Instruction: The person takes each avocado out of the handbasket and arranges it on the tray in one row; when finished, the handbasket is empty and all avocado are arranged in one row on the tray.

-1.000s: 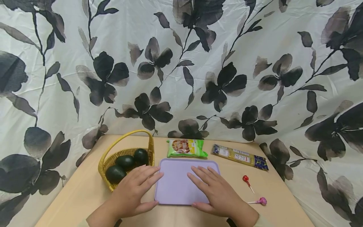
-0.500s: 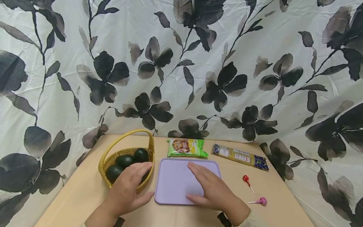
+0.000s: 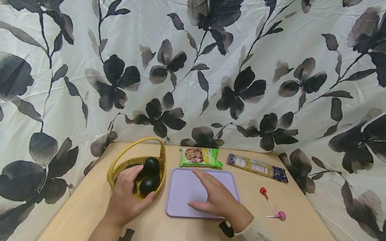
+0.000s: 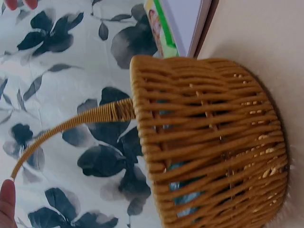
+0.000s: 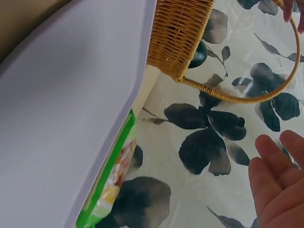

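Note:
My left hand [image 3: 125,197] is held with fingers spread at the front left of a yellow wicker basket [image 3: 164,160], overlapping it in the head view. Inside the basket lie several dark green avocados [image 3: 149,185], some partly hidden behind that hand. The left wrist view shows the basket's woven side [image 4: 213,142] close up, with a fingertip [image 4: 7,204] at the left edge. Above the lilac tray [image 3: 184,190] is my right hand [image 3: 215,195], holding nothing, thumb apart from its straight fingers. Nothing lies on the visible part of the tray.
Behind the tray lies a green food packet [image 3: 200,157]. To its right is a long golden packet [image 3: 256,166] with a dark blue end. A red lollipop [image 3: 263,191] and a pink lollipop [image 3: 281,215] lie at the right. A floral cloth [image 3: 193,83] hangs behind the table.
My left hand has moved left, from beside the tray to over the basket's front. The right hand has shifted slightly left and turned more on its side. The view has turned slightly left.

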The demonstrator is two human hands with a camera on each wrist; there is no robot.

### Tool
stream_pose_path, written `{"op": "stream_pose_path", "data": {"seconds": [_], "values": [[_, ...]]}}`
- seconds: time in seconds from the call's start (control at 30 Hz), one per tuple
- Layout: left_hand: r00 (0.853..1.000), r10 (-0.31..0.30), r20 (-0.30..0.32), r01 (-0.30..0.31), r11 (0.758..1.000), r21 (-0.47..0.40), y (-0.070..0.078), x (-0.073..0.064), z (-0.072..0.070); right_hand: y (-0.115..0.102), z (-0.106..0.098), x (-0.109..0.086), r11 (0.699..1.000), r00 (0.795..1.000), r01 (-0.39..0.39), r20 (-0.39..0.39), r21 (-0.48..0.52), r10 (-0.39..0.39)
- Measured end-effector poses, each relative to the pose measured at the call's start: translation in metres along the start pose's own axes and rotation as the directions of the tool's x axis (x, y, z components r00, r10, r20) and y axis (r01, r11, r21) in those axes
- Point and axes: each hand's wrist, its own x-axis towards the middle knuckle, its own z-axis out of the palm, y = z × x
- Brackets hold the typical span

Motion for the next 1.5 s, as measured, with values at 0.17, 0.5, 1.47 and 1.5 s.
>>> {"op": "stream_pose_path", "data": {"seconds": [0.17,0.5,1.47,1.5], "values": [[0.996,-0.002,-0.087,0.006,0.999,0.044,-0.005,0.001,-0.009,-0.003,0.006,0.014,0.998,0.999,-0.034,0.022,0.057,0.033],[0.972,-0.081,-0.223,0.122,0.976,0.179,-0.018,0.001,-0.029,-0.010,0.024,0.046,0.987,0.996,-0.084,0.046,0.135,0.079],[0.765,-0.644,-0.008,0.638,0.757,0.139,-0.032,-0.041,-0.052,-0.031,0.076,0.121,0.815,0.904,-0.415,0.282,0.404,0.321],[0.767,-0.642,-0.007,0.637,0.759,0.139,-0.033,-0.042,-0.052,-0.032,0.078,0.124,0.811,0.896,-0.433,0.285,0.395,0.340]]}}
